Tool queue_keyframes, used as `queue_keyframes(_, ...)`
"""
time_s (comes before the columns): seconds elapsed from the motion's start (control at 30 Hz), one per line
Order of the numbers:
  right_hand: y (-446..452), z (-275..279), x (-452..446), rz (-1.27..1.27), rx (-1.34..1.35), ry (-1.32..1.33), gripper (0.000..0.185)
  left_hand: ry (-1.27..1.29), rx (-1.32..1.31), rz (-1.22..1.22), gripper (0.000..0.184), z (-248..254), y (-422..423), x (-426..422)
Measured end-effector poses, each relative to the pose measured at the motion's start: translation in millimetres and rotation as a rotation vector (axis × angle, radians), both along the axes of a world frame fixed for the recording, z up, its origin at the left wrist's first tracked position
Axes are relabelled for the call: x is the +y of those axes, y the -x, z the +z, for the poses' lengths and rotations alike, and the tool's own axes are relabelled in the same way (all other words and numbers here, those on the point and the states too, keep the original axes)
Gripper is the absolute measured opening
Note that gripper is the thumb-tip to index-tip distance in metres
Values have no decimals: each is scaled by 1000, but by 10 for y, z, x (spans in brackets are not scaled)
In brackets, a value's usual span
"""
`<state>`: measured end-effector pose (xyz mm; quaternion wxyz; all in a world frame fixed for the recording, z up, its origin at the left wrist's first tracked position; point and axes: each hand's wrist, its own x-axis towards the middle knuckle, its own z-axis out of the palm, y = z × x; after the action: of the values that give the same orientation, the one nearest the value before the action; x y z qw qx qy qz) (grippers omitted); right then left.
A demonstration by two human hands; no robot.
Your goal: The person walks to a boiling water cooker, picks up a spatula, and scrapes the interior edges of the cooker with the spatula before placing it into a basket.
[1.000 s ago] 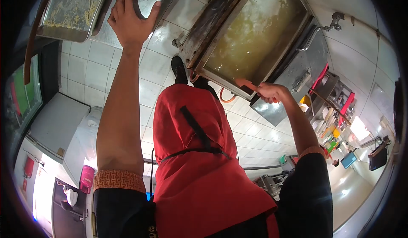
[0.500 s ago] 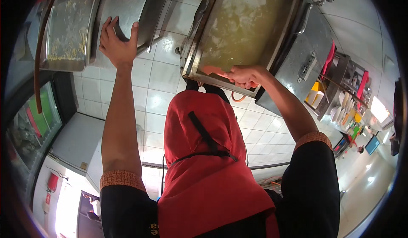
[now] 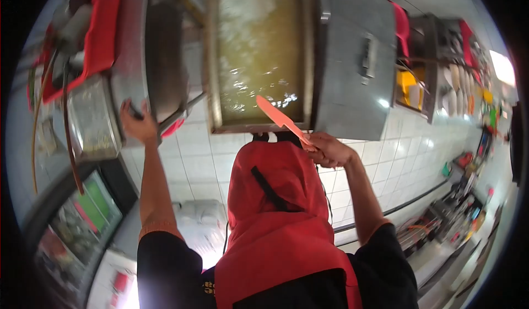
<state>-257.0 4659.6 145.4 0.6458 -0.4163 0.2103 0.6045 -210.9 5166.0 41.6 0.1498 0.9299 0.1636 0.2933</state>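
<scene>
My right hand point(image 3: 329, 150) is closed around the handle of an orange knife point(image 3: 278, 116). The blade points up and left over the near end of a rectangular metal vat point(image 3: 259, 128) of cloudy yellowish liquid point(image 3: 262, 50). Glints and ripples show on the liquid near the blade. At the left, my left hand point(image 3: 139, 126) lies at the edge of a stainless steel counter point(image 3: 131, 50), its thumb and fingers apart. A dark patch shows between them, but blur hides what it is.
Beyond my left hand are a red crate point(image 3: 102, 28) and a shallow metal tray point(image 3: 93, 119). To the vat's right stands a grey metal cabinet point(image 3: 352, 72). Farther right, a shelf holds a yellow container point(image 3: 409, 87) and stacked dishes point(image 3: 454, 88). White tiles point(image 3: 198, 168) cover the floor.
My view has swung left, bringing the red crate into sight. The knife, earlier low at the vat's near rim, is now plainly visible and lifted. My left hand remains at the steel counter.
</scene>
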Motion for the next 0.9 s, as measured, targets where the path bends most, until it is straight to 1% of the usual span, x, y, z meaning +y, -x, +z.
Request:
queue_keyframes(0.07, 268, 159, -453, -276, -43, -29, 41, -61, 8, -10, 49, -67, 32, 34)
queue_keyframes(0.1, 373, 291, -710, -395, -90, 47, 40, -27, 5, -27, 49, -7, 37, -46)
queue_keyframes(0.13, 482, 421, -1008, -518, -131, 122, 39, -47, 14, -27, 48, -86, 69, 14)
queue_keyframes(0.17, 568, 517, -1338, -638, -170, 230, 38, -76, 97, 23, 48, -7, 98, -58)
queue_keyframes(0.2, 639, 572, -1681, -763, -203, 338, 37, -115, 94, -30, 49, -49, 88, 13)
queue_keyframes(0.23, 722, 564, -2089, -818, -327, 431, 37, -180, 76, -110, 53, -138, 102, 159)
queue_keyframes(0.27, 723, 609, -2436, -790, -437, 690, 36, -274, 204, -31, 59, -59, 110, 63)
queue_keyframes(0.3, 689, 659, -2791, -781, -458, 846, 35, -353, 225, -40, 63, -171, 102, 197)
queue_keyframes(0.33, 657, 623, -3118, -769, -536, 976, 34, -296, 277, -12, 63, -167, 78, 185)
queue_keyframes(0.37, 602, 568, -3390, -806, -604, 1006, 30, -178, 349, -10, 66, -222, 70, 368)
queue_keyframes(0.4, 565, 350, -3711, -675, -694, 1199, 29, -62, 424, -1, 69, -320, -10, 540)
queue_keyframes(0.47, 448, -228, -4045, -502, -1151, 1515, 21, -48, 567, 117, 73, -360, -92, 774)
queue_keyframes(0.5, 401, -611, -4149, -571, -1174, 1545, 18, -37, 639, 190, 76, -392, -102, 756)
queue_keyframes(0.57, 342, -1497, -4179, -724, -1214, 1619, 16, 59, 606, 231, 77, -408, -112, 646)
queue_keyframes(0.6, 436, -1999, -4125, -725, -1132, 1682, 20, 104, 589, 255, 78, -393, -88, 635)
queue_keyframes(0.63, 571, -2411, -3954, -822, -1117, 1668, 32, 123, 632, 258, 82, -409, -90, 711)
queue_keyframes(0.67, 836, -3050, -3813, -741, -1023, 1730, 43, 102, 671, 296, 82, -360, -82, 694)
queue_keyframes(0.7, 1139, -3517, -3574, -579, -906, 1799, 44, 82, 712, 338, 81, -325, -56, 627)
queue_keyframes(0.73, 1660, -4230, -3422, -1, -500, 1545, 44, 70, 745, 380, 81, -326, -49, 506)
queue_keyframes(0.77, 1889, -4530, -3321, 47, -313, 1365, 46, 71, 769, 329, 82, -228, 34, 374)
queue_keyframes(0.83, 1901, -4526, -3243, -202, -368, 1373, 43, 239, 718, 154, 84, -177, 139, 299)
queue_keyframes(0.9, 1936, -4286, -3183, -425, -416, 1376, 43, 234, 797, 59, 80, -247, 165, 405)
